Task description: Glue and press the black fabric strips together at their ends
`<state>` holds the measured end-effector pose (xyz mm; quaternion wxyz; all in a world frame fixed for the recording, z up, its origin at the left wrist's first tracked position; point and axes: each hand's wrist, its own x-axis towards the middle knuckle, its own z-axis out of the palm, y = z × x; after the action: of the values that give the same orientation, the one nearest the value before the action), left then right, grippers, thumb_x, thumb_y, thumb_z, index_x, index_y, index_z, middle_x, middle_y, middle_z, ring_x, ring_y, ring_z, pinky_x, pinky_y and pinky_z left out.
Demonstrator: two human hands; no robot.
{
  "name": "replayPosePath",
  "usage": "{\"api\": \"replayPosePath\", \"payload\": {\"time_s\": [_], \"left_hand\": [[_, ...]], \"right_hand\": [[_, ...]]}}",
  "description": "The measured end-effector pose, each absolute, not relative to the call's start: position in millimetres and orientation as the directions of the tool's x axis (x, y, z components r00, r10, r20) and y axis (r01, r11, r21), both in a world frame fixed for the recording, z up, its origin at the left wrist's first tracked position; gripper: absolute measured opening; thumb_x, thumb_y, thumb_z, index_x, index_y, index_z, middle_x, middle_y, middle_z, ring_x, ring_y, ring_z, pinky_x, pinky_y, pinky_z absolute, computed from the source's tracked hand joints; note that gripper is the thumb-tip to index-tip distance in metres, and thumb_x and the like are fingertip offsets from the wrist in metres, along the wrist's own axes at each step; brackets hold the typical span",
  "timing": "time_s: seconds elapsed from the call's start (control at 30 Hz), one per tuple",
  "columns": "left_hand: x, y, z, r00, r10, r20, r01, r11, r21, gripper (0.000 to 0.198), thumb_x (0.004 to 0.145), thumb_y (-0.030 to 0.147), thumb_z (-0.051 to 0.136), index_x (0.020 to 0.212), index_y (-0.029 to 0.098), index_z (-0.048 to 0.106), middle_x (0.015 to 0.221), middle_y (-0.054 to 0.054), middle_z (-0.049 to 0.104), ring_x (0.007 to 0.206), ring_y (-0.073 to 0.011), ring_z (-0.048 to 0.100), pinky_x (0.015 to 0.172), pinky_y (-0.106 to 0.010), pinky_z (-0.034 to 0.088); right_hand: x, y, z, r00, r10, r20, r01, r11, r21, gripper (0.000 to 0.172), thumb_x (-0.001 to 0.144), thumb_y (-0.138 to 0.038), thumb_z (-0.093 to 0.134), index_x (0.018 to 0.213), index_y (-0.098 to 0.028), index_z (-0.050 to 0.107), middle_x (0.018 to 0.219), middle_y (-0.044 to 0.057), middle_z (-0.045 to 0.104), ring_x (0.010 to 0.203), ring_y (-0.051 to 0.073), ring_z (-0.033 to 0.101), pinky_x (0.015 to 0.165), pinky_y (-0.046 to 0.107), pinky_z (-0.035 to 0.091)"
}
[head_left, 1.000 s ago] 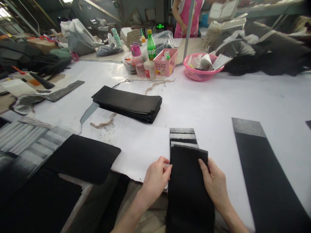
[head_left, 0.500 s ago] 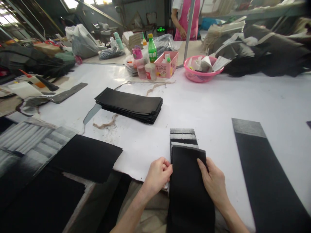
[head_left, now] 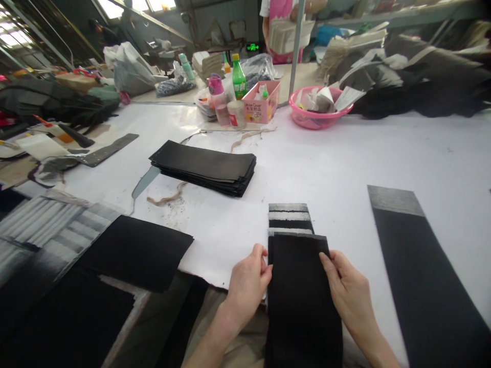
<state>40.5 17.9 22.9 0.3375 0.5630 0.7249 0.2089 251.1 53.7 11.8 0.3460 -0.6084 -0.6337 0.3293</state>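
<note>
My right hand [head_left: 349, 286] pinches the right edge of a black strip [head_left: 301, 296], thumb on top. This strip lies over other black strips whose far ends show pale grey bands [head_left: 289, 215] in steps. My left hand [head_left: 249, 281] is closed at the left edge of these strips, thumb tip against the edge; what its curled fingers hold, if anything, is hidden. To the right lies a long black strip [head_left: 425, 276] with a grey end. Farther back sits a stack of black strips [head_left: 207, 163].
At left are black pieces [head_left: 138, 250] and grey-banded strips [head_left: 49, 225]. Behind stand a pink basin [head_left: 320, 120], a pink box [head_left: 263, 105], a green bottle [head_left: 238, 79] and a pink-lidded cup [head_left: 219, 102]. A person in a pink apron [head_left: 282, 10] holds a pale stack [head_left: 287, 36].
The top strip has shifted slightly right and toward me with my right hand, baring more of the bands beneath. My left hand has moved little. The person behind now carries a pale stack.
</note>
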Motion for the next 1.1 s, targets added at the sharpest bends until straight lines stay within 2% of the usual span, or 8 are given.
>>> {"api": "replayPosePath", "payload": {"time_s": [0.13,0.2,0.3,0.47,0.63,0.9,1.03,1.1], "left_hand": [[40.8,18.3,22.2,-0.078,0.98,-0.182,0.623,0.19,0.759,0.02,0.082,0.008,0.048,0.095,0.022,0.054,0.087,0.001,0.059,0.077,-0.0154,0.057,0.07,-0.025,0.04],[39.2,18.7,22.0,-0.08,0.976,-0.203,0.616,0.208,0.759,0.017,0.081,0.008,0.047,0.09,0.021,0.054,0.084,0.0,0.058,0.075,-0.0158,0.055,0.067,-0.025,0.039],[35.6,19.1,23.5,-0.061,0.975,-0.215,0.579,0.21,0.788,0.013,0.085,0.011,0.046,0.087,0.02,0.056,0.081,0.0,0.057,0.071,-0.0154,0.053,0.066,-0.026,0.038],[30.9,20.1,25.2,-0.05,0.978,-0.204,0.424,0.206,0.882,0.022,0.098,0.029,0.04,0.091,0.019,0.059,0.084,-0.002,0.058,0.079,-0.0158,0.054,0.072,-0.025,0.041],[33.6,21.8,18.3,-0.078,0.947,-0.311,0.237,0.321,0.917,0.03,0.093,0.047,0.052,0.091,0.018,0.06,0.07,0.002,0.054,0.059,-0.0111,0.047,0.055,-0.021,0.036],[41.2,31.7,14.8,-0.123,0.942,-0.313,0.423,0.335,0.842,0.028,0.094,0.043,0.048,0.082,0.021,0.059,0.058,0.004,0.056,0.046,-0.0114,0.05,0.049,-0.021,0.036],[41.2,33.2,15.0,-0.131,0.942,-0.308,0.437,0.333,0.835,0.027,0.094,0.043,0.048,0.081,0.021,0.058,0.054,0.005,0.055,0.042,-0.0123,0.052,0.048,-0.022,0.036],[41.0,33.3,14.9,-0.135,0.942,-0.308,0.435,0.336,0.835,0.027,0.093,0.043,0.048,0.08,0.021,0.058,0.052,0.005,0.054,0.041,-0.0125,0.052,0.048,-0.022,0.036]], "right_hand": [[248.3,45.3,26.9,-0.023,1.0,-0.01,0.455,0.001,-0.891,0.036,0.096,-0.052,0.048,0.077,-0.022,0.052,0.065,-0.002,0.049,0.057,0.015,0.048,0.054,0.024,0.039],[245.5,41.9,25.2,-0.05,0.997,-0.054,0.392,-0.03,-0.92,0.037,0.096,-0.051,0.048,0.074,-0.022,0.05,0.065,-0.002,0.049,0.059,0.016,0.048,0.055,0.024,0.04],[242.0,39.2,14.9,-0.04,0.997,-0.06,0.391,-0.04,-0.92,0.038,0.097,-0.051,0.047,0.073,-0.022,0.048,0.065,-0.001,0.048,0.058,0.016,0.046,0.055,0.024,0.04],[241.0,39.2,3.1,-0.013,0.998,-0.058,0.419,-0.047,-0.907,0.038,0.097,-0.05,0.047,0.071,-0.022,0.046,0.064,-0.002,0.045,0.056,0.015,0.042,0.053,0.024,0.035],[241.3,40.3,1.8,-0.036,0.996,-0.087,0.408,-0.065,-0.911,0.038,0.097,-0.051,0.045,0.074,-0.021,0.048,0.066,-0.002,0.048,0.058,0.015,0.045,0.054,0.025,0.037],[244.9,41.3,7.4,-0.07,0.995,-0.072,0.493,-0.028,-0.869,0.04,0.098,-0.054,0.043,0.074,-0.022,0.047,0.064,-0.002,0.049,0.056,0.016,0.047,0.053,0.025,0.037],[250.2,48.4,14.2,-0.095,0.995,0.007,0.66,0.068,-0.748,0.038,0.096,-0.058,0.045,0.093,-0.024,0.059,0.078,0.002,0.063,0.064,0.02,0.058,0.06,0.028,0.041],[250.8,55.6,14.3,-0.092,0.996,0.019,0.701,0.078,-0.709,0.041,0.095,-0.062,0.045,0.094,-0.024,0.06,0.079,0.002,0.064,0.064,0.02,0.058,0.06,0.029,0.039]]}}
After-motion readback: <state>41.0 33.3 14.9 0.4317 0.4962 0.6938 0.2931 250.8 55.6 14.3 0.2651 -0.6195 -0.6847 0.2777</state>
